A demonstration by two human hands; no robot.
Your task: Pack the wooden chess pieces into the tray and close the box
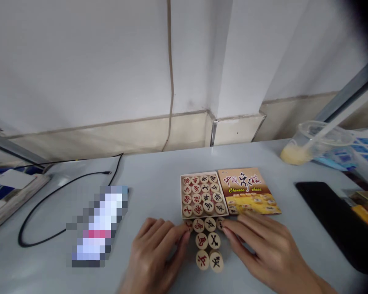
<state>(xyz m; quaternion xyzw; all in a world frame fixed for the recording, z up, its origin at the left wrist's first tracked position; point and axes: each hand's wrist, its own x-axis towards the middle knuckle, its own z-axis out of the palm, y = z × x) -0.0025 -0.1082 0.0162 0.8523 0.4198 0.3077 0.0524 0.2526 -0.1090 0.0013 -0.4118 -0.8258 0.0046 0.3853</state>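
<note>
A small open box [183, 196] packed with round wooden Chinese chess pieces lies on the pale table, its printed lid [248, 192] flat beside it on the right. Just in front of the box, several loose chess pieces [209, 243] with red or black characters lie in short rows. My left hand [156, 253] rests flat on the table, fingertips touching the leftmost piece. My right hand [263, 249] lies flat on the other side, fingertips against the rightmost piece. Neither hand grips anything.
A blurred flat rectangle [98, 226] lies at the left with a black cable [46, 200] looping round it. A dark flat device [334, 220] lies at the right. A plastic cup with yellowish drink [306, 145] stands at the back right. The wall is close behind.
</note>
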